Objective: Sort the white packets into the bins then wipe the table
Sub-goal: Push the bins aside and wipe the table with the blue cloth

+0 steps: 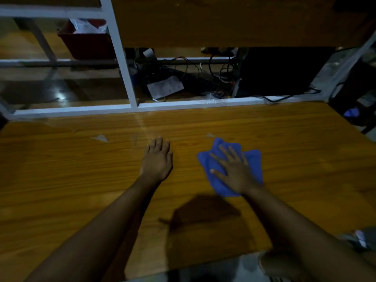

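A blue cloth (253,161) lies flat on the wooden table (81,169), right of centre. My right hand (234,169) presses down on it with fingers spread, palm on the cloth. My left hand (157,157) rests flat on the bare wood to the left of the cloth, fingers together, holding nothing. A red bin (87,44) with white packets (87,26) in it stands on a lower shelf at the far left, behind the white frame.
A white metal frame (126,58) runs along the table's far edge. Behind it lie cables, a dark keyboard (195,82) and a paper slip (164,87). A wooden shelf (223,21) hangs above. Small chips mark the tabletop near the far edge.
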